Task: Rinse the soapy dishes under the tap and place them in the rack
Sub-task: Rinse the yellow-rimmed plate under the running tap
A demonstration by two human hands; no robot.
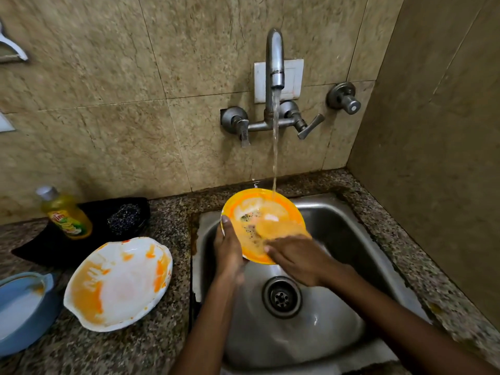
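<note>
An orange-rimmed bowl (251,212) is tilted over the steel sink (351,239), under the water stream falling from the wall tap (275,63). My left hand (228,250) grips the bowl's left rim, thumb on the edge. My right hand (295,257) lies on the bowl's lower inside with its fingers spread flat; its fingertips look blurred. A white dish smeared with orange (119,282) sits on the counter left of the sink. A blue oval dish (24,309) lies at the far left edge.
A yellow dish soap bottle (65,212) and a steel scrubber (124,217) rest on a black cloth (35,247) behind the white dish. The sink drain (281,296) is open. Tap handles (308,125) stick out from the tiled wall. A side wall closes the right.
</note>
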